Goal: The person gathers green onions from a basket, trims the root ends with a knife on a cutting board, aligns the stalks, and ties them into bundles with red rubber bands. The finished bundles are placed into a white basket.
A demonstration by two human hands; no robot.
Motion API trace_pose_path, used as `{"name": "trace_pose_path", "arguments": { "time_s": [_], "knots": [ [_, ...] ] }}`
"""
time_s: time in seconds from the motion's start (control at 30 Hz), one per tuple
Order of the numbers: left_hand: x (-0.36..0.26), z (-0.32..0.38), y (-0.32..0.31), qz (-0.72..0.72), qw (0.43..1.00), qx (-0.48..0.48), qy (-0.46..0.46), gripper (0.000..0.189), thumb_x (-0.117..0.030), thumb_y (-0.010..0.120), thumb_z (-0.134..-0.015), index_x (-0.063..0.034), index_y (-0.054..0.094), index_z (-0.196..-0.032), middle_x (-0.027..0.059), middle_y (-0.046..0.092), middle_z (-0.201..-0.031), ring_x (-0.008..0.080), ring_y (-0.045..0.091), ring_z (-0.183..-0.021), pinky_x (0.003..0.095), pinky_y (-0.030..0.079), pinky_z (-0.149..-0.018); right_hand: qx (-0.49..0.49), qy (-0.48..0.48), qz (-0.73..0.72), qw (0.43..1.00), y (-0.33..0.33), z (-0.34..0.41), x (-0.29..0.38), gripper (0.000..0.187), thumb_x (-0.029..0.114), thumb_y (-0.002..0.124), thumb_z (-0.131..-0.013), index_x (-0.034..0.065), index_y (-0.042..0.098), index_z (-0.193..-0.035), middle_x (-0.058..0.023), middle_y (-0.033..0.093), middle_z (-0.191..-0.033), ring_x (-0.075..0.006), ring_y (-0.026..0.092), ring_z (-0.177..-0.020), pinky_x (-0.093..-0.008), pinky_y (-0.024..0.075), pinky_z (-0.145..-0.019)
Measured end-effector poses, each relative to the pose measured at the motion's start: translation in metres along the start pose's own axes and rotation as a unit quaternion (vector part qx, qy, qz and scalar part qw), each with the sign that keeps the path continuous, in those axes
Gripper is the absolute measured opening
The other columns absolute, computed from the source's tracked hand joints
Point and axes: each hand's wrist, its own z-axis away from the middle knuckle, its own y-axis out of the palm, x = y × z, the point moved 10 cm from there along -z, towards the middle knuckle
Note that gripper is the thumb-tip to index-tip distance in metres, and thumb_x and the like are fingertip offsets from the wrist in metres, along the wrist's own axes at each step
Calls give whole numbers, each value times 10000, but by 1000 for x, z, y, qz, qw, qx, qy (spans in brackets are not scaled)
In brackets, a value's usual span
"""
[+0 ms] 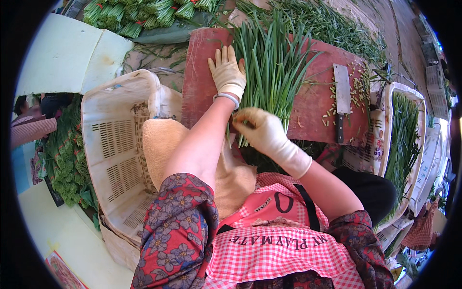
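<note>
A thick bundle of long green leafy stalks, probably Chinese chives [272, 68], lies on a red board, its pale ends towards me. My left hand [226, 70], in a cream glove, rests flat at the bundle's left side with its fingers apart. Near the pale ends is my right hand [258, 126], also gloved, its fingers curled; whether something is between them cannot be told. A cleaver [341, 97] with a black handle lies at the right of the red board [312, 124], among short cut stalk pieces [355, 83].
An empty white plastic crate [119, 126] stands at the left. Another crate [388, 144] at the right holds green stalks. Tied green bunches [144, 14] lie beyond the board, with loose leaves [321, 25] beside them. Another person's sleeve [34, 130] shows at the far left.
</note>
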Motion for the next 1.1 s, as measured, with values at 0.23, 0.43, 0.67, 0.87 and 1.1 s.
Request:
{"name": "trace_pose_path", "arguments": {
  "time_s": [0.23, 0.43, 0.67, 0.87, 1.1],
  "knots": [
    [-5, 2, -2, -33, 999, -20, 19, 529, -394, 468, -1044, -88, 517, -1473, 109, 502, -1550, 320, 405, -1467, 531, 251, -1216, 145, -113, 1, 983, 15, 58, 73, 61, 82, 730, -870, 54, 720, -923, -105, 708, -858, -274, 705, -754, -358, 568, -682],
    [-2, 2, 4, -24, 1000, 1, 18, 539, -371, 489, -1034, -89, 491, -1492, 106, 469, -1574, 321, 377, -1483, 532, 229, -1227, 298, -37, -192, 934, 7, 111, 85, 146, 148, 738, -891, 50, 728, -999, -94, 738, -904, -250, 727, -833, -371, 576, -746],
    [22, 0, -27, 120, 988, -81, -47, 646, -434, 537, -996, -107, 398, -1534, 144, 439, -1581, 337, 378, -1471, 574, 286, -1186, 124, 182, 329, 918, -97, 84, -49, 369, 421, 645, -952, 83, 737, -1070, -162, 743, -918, -364, 723, -887, -462, 576, -789],
    [32, 33, -35, 93, 974, 14, -208, 792, -579, 509, -986, -59, 344, -1559, 180, 372, -1618, 360, 333, -1500, 576, 252, -1210, 20, 180, 348, 920, -108, 46, -53, 504, 573, 668, -905, 85, 723, -1016, -134, 753, -906, -344, 729, -848, -472, 565, -757],
    [-38, 83, -67, 123, 979, 69, -149, 1030, -661, 592, -911, 0, 215, -1604, 235, 232, -1667, 410, 194, -1552, 574, 148, -1251, 39, 219, 223, 949, -72, 17, -89, 412, 477, 649, -928, 90, 771, -999, -159, 759, -954, -349, 731, -925, -464, 575, -817]
  ]
}}
